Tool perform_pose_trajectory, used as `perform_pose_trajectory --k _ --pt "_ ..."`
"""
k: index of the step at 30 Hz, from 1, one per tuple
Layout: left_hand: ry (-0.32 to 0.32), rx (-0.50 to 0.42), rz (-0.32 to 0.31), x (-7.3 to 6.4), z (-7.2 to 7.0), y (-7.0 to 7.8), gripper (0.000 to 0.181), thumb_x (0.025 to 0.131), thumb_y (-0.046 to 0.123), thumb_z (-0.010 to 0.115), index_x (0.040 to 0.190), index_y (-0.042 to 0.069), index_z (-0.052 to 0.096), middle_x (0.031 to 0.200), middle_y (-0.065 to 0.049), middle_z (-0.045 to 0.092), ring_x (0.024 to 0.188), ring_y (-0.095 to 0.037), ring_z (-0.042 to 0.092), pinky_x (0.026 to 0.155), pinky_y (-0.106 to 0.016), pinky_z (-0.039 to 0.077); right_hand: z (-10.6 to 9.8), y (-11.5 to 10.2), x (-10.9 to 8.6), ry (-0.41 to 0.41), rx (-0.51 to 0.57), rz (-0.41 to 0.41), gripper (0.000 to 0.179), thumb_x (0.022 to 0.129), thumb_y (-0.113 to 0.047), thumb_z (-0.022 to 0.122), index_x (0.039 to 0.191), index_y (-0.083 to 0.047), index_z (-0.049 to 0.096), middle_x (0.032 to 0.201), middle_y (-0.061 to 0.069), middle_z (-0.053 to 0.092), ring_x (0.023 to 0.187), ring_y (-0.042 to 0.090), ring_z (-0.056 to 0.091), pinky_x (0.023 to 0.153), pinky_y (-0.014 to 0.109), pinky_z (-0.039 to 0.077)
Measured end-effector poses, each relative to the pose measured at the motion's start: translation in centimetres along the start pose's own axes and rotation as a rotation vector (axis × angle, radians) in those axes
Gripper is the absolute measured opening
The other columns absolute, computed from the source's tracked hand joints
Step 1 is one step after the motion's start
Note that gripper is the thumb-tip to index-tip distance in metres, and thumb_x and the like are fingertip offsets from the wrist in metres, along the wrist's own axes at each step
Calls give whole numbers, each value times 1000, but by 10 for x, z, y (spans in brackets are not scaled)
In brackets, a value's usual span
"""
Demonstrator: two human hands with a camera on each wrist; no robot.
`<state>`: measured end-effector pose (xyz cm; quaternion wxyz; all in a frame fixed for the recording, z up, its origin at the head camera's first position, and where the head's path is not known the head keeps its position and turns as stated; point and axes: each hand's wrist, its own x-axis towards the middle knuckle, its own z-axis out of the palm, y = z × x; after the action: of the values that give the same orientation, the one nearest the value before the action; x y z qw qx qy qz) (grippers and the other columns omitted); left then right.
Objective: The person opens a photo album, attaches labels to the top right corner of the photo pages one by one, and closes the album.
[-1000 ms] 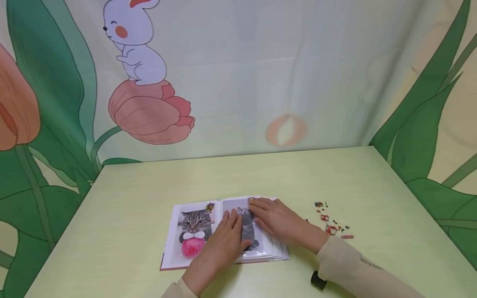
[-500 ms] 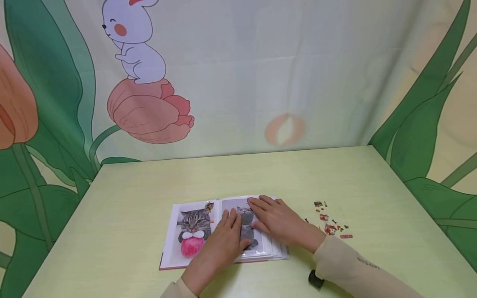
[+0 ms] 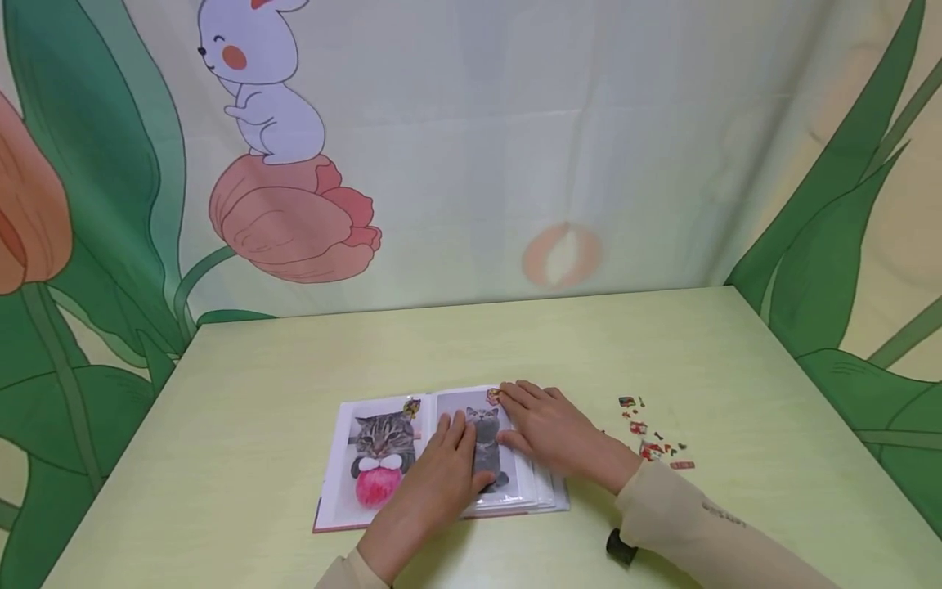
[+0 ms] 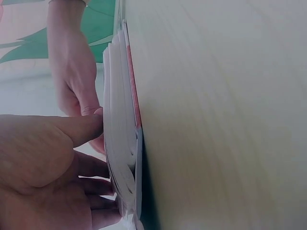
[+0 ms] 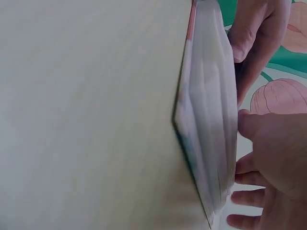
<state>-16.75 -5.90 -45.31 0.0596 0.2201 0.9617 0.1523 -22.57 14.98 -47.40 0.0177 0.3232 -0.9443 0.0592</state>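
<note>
An open photo album (image 3: 338, 491) lies on the table, with clear-pocket pages. Its left page carries a tabby cat picture (image 3: 385, 438) with a pink ball and a small sticker (image 3: 411, 407) at the top corner. On the right page is a grey cat picture (image 3: 483, 442), and a small round sticker (image 3: 494, 397) sits at its upper right. My left hand (image 3: 437, 474) rests with straight fingers across the lower right page near the spine. The fingers of my right hand (image 3: 552, 429) lie on that page's right side, fingertips right at the round sticker. In both wrist views the album's page edges (image 4: 120, 110) show side-on.
Several small loose stickers (image 3: 651, 450) lie on the table right of the album. A small black object (image 3: 621, 546) is near my right sleeve (image 3: 677, 507). Behind the table (image 3: 294, 360) hangs a curtain (image 3: 456, 147) printed with a rabbit and tulips.
My right hand's fingertips have slid slightly right, uncovering more of the round sticker. The left hand stays in place on the page. The whole head view has shifted a little.
</note>
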Motion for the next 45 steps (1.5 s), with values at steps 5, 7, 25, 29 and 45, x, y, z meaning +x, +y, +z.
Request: perform_pose_trajectory --k 5,7,25,29,45 --pt "2 -8 2 -1 1 -1 73 102 37 65 151 -11 42 162 -30 30 151 -48 24 120 -53 31 0 -8 0 27 -3 -35 64 108 -44 52 154 0 46 160 15 42 149 35 37 115 55 37" --pt "10 -6 6 -1 1 -1 72 102 37 66 150 -12 43 162 -30 31 151 -48 25 119 -54 31 1 -12 1 20 -5 -49 64 108 -44 50 154 -1 45 161 13 42 149 33 37 115 55 37" --pt "1 -12 -4 -1 0 0 73 101 38 66 152 -10 42 163 -28 30 152 -46 24 120 -53 31 2 1 3 -9 -17 42 63 108 -45 50 155 -4 45 162 10 41 148 32 38 112 55 39" --pt "-3 -11 -9 -1 0 0 73 102 38 65 153 -9 41 163 -28 29 152 -46 23 120 -53 30 4 3 3 -10 6 36 66 108 -48 48 157 -3 43 163 11 39 150 34 36 113 57 38" --pt "7 -9 6 -1 0 -1 72 103 36 63 152 -11 41 162 -30 30 151 -47 24 121 -53 29 5 -9 -2 -3 -2 -79 70 108 -52 45 159 -5 38 166 10 33 153 28 31 110 52 41"
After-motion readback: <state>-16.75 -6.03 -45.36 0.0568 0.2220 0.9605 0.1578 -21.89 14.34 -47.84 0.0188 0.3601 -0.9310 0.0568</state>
